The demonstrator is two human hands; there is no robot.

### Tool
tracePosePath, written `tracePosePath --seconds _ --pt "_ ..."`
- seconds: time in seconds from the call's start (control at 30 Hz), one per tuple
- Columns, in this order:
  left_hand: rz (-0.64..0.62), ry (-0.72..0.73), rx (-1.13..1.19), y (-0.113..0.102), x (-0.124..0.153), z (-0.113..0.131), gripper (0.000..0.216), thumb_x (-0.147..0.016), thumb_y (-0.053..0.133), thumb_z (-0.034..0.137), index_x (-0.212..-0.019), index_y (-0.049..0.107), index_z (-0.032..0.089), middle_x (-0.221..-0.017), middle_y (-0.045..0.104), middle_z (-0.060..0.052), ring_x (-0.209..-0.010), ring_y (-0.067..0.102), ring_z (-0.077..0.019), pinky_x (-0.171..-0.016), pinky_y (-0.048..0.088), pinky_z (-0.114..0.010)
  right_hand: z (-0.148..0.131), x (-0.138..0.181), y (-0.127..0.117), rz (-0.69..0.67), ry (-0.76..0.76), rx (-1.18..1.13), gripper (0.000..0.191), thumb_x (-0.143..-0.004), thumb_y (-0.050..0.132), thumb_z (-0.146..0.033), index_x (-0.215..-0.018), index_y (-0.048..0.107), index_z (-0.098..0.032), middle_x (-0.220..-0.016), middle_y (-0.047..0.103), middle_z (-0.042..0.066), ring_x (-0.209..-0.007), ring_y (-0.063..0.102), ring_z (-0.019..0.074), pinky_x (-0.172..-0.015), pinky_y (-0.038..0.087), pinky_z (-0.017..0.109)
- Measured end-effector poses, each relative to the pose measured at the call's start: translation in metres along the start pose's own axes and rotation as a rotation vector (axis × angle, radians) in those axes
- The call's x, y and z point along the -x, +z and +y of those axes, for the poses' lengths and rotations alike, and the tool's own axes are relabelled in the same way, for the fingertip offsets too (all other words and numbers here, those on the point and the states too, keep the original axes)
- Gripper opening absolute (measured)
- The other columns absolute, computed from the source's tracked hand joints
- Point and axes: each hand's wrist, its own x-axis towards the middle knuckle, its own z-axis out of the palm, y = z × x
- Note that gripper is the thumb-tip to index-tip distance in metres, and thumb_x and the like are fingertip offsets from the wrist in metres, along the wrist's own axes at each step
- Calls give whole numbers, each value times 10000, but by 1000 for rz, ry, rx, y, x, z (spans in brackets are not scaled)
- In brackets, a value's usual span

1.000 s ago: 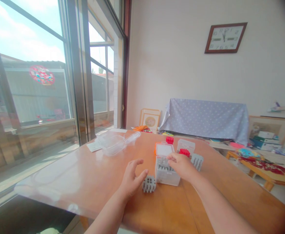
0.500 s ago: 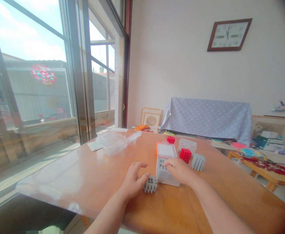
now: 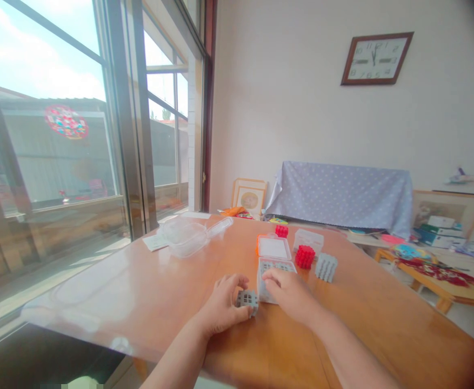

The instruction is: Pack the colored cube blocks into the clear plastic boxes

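My left hand (image 3: 222, 305) is around a small grey slotted block (image 3: 248, 300) on the table, thumb on its near side and fingers at its far side. My right hand (image 3: 287, 289) hovers at the front of a clear plastic box (image 3: 264, 292), its fingers loosely bent and apart, with nothing visible between them. Grey slotted pieces (image 3: 279, 267) show inside the box, partly behind that hand. The box's hinged lid (image 3: 274, 247) stands open at the back, with an orange latch at its left edge.
Right of the box are a red block (image 3: 305, 256), another grey block (image 3: 326, 268) and a clear container (image 3: 308, 241). A smaller red block (image 3: 281, 231) sits farther back. Clear plastic containers (image 3: 184, 237) lie at the table's left, beside the window.
My left hand has come down and closed around the grey block beside the box. My right hand has drawn back from inside the box to its near rim. The view has shifted slightly.
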Motion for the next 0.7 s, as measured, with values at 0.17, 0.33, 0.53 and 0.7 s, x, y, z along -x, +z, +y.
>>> tracePosePath --seconds 0.17,0.33,0.53,0.7 --pt "9 12 22 2 -1 -4 466 -682 744 243 -1117 581 279 -1162 626 -17 -1104 551 -254 -983 428 -389 -1 8 15 -45 3 -6 226 -901 473 -286 -873 693 -243 -797 723 -4 -777 636 182 -717 428 265" --pt "86 23 109 2 -3 -4 443 -701 723 199 -1114 575 262 -1182 609 -32 -1141 536 -240 -1007 431 -369 -6 9 12 -1 -17 -24 254 -921 454 -292 -878 699 -240 -823 723 11 -795 639 190 -731 447 282" --pt "80 153 117 -5 -8 24 485 -733 710 214 -1190 557 264 -1227 595 -46 -1171 529 -247 -1041 423 -382 -18 5 -12 21 -91 -24 320 -924 490 -308 -1168 686 -242 -1169 708 76 -1101 621 249 -965 449 363" --pt "13 253 65 -9 -14 57 542 -760 699 231 -1269 524 295 -1272 579 -44 -1187 524 -255 -1034 433 -388 -15 -2 -36 -200 -33 -238 351 -901 476 -267 -1157 711 -218 -1018 752 48 -951 673 226 -856 513 346"
